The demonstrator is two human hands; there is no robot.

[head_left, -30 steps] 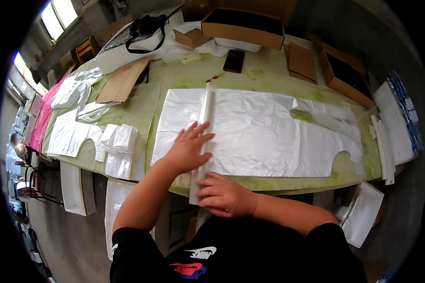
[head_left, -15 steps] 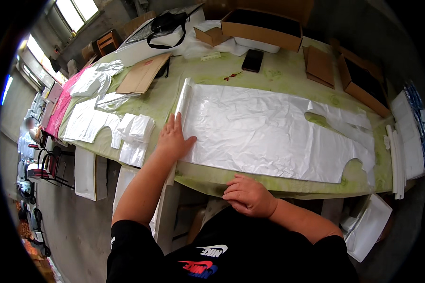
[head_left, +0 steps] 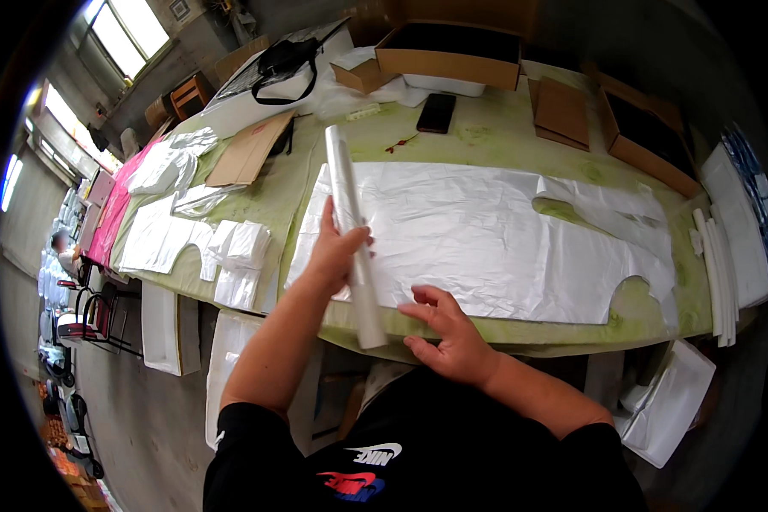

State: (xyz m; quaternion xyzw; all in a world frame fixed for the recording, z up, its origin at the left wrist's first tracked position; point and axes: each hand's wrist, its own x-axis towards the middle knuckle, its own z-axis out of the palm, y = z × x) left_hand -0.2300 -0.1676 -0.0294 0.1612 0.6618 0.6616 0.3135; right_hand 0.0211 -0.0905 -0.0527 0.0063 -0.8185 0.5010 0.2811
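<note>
A flat white plastic sheet [head_left: 469, 239] with cut-out curves at its right end lies over the green-covered table [head_left: 478, 141]; its shape is like a large vest-style bag. My left hand [head_left: 337, 260] is closed around a long whitish tube [head_left: 343, 175], lifted over the sheet's left end and tilted, its near end past the table's front edge. Whether the tube is solid or rolled plastic I cannot tell. Close to the tube's near end, my right hand [head_left: 452, 341] has its fingers apart and holds nothing.
Folded white plastic pieces [head_left: 158, 235] lie to the left, beside flat cardboard [head_left: 247, 154]. Farther back are a phone [head_left: 436, 113], a black bag [head_left: 286, 60] and an open cardboard box [head_left: 448, 55]. White tubes [head_left: 715, 273] rest at the right edge.
My left hand, earlier flat at the sheet's left edge, has taken hold of the tube there and raised it. My right hand has opened and moved toward the tube's near end.
</note>
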